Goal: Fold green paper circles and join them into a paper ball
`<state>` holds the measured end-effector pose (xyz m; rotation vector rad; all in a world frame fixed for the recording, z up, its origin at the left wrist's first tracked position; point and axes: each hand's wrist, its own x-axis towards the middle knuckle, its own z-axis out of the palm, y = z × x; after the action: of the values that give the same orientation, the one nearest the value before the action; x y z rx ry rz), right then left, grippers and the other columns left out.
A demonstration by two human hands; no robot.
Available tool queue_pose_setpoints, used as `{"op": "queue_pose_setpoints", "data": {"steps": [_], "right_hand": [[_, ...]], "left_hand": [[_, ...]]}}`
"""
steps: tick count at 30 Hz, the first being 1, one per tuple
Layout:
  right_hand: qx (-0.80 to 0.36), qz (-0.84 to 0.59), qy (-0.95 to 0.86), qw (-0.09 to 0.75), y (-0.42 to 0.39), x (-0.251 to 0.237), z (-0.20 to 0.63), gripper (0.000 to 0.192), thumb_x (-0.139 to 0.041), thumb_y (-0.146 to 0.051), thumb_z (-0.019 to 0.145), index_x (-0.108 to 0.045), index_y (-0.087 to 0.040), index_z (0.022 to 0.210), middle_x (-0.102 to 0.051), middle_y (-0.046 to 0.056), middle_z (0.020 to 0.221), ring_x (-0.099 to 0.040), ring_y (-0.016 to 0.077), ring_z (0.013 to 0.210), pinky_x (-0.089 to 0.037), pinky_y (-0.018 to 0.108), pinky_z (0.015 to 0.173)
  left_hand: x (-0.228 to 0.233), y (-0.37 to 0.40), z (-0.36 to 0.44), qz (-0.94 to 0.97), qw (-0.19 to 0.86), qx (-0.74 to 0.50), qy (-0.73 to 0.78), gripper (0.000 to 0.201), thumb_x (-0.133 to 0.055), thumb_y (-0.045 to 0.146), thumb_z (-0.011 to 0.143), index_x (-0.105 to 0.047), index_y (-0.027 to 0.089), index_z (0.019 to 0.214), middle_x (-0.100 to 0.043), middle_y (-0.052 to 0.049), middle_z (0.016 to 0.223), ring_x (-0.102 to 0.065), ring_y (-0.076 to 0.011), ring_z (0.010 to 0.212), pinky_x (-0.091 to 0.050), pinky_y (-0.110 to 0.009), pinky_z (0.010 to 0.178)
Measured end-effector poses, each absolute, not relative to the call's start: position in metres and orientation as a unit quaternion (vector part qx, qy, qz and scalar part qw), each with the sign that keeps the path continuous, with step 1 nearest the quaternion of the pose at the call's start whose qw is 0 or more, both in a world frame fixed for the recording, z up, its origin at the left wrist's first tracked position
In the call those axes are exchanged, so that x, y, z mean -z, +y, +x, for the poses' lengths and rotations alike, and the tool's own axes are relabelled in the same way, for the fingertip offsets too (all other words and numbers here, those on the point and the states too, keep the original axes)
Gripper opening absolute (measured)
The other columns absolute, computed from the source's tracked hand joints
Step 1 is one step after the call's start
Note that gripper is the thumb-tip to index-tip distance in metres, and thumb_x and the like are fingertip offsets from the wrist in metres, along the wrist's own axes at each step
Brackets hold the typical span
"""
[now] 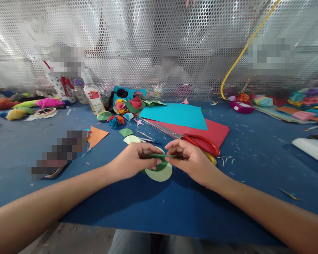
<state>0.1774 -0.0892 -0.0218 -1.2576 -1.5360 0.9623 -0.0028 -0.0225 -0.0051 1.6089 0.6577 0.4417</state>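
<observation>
In the middle of the frame, the left hand point(132, 160) and right hand point(190, 160) pinch green paper point(158, 155) over a pale green circle point(160, 175).

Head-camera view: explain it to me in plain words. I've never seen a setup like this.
There is no machine here, only a person's bare hands. The single picture comes from a camera worn on the head, looking forward and down. The left hand and right hand pinch a green paper piece, seen nearly edge-on, between them. Below it, a pale green paper circle shows. On the blue table, beyond the hands, lie red-handled scissors, a cyan paper sheet overlapping a red paper sheet, and a clear, red-labelled bottle stands farther back. Behind everything is a perforated metal screen.
</observation>
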Motion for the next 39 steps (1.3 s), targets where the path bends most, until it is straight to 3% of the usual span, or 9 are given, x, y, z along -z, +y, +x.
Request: {"op": "queue_pose_setpoints", "data": {"steps": [6,13,19,23,32,37,39], "right_hand": [[-0.37,-0.503,-0.638,0.451,-0.092,0.02,0.175,0.019,-0.058,-0.021,0.075,-0.049,-0.021,0.092,-0.063,0.001,0.081,-0.062,0.0145,0.078,-0.05,0.028,0.071],[-0.358,-0.481,-0.674,0.432,-0.095,0.021,0.171,0.032,-0.062,-0.019,0.073,-0.051,-0.023,0.103,-0.064,0.001,0.088,-0.062,0.016,0.081,-0.052,0.028,0.07],[-0.339,-0.49,-0.67,0.443,-0.095,0.019,0.172,0.022,-0.062,-0.016,0.072,-0.055,-0.022,0.092,-0.064,-0.001,0.076,-0.064,0.0152,0.072,-0.053,0.027,0.065],[-0.341,-0.478,-0.666,0.461,-0.096,0.017,0.174,0.023,-0.062,-0.014,0.07,-0.053,-0.022,0.089,-0.066,0.0,0.079,-0.065,0.0157,0.074,-0.053,0.028,0.068],[-0.397,-0.44,-0.643,0.486,-0.096,0.013,0.175,0.019,-0.057,-0.019,0.078,-0.052,-0.023,0.095,-0.066,0.002,0.092,-0.063,0.016,0.089,-0.052,0.031,0.079],[-0.35,-0.465,-0.665,0.467,-0.093,0.017,0.18,0.024,-0.051,-0.015,0.08,-0.047,-0.024,0.102,-0.059,0.004,0.107,-0.059,0.0164,0.098,-0.051,0.031,0.082],[-0.324,-0.49,-0.671,0.453,-0.091,0.021,0.183,0.026,-0.05,-0.014,0.08,-0.046,-0.025,0.103,-0.057,0.004,0.108,-0.061,0.0163,0.091,-0.052,0.032,0.078]], "left_hand": [[0.006,-0.022,-0.002,0.686,0.647,-0.186,0.277,0.021,-0.065,0.014,0.068,-0.064,0.013,0.089,-0.069,-0.003,0.077,-0.064,-0.0127,0.069,-0.052,-0.024,0.066],[0.003,-0.024,-0.002,0.733,0.597,-0.183,0.269,0.024,-0.062,0.007,0.066,-0.063,0.013,0.089,-0.069,-0.004,0.084,-0.064,-0.0156,0.077,-0.05,-0.025,0.068],[-0.001,-0.028,0.0,0.723,0.598,-0.197,0.283,0.024,-0.061,0.005,0.063,-0.061,0.013,0.085,-0.069,-0.003,0.08,-0.064,-0.0149,0.073,-0.05,-0.024,0.066],[-0.007,-0.029,-0.001,0.708,0.617,-0.196,0.282,0.028,-0.06,0.003,0.063,-0.062,0.012,0.089,-0.07,-0.002,0.073,-0.065,-0.0136,0.068,-0.05,-0.022,0.064],[-0.006,-0.02,-0.002,0.677,0.643,-0.218,0.283,0.025,-0.064,0.016,0.07,-0.061,0.012,0.095,-0.071,-0.005,0.074,-0.066,-0.014,0.069,-0.052,-0.025,0.069],[-0.006,-0.016,-0.003,0.732,0.576,-0.232,0.281,0.024,-0.06,0.029,0.076,-0.062,0.012,0.093,-0.069,-0.005,0.073,-0.064,-0.0131,0.067,-0.05,-0.024,0.067],[-0.005,-0.013,-0.005,0.768,0.52,-0.235,0.291,0.026,-0.055,0.034,0.078,-0.062,0.012,0.089,-0.068,-0.005,0.072,-0.063,-0.0138,0.068,-0.049,-0.024,0.066]]}}
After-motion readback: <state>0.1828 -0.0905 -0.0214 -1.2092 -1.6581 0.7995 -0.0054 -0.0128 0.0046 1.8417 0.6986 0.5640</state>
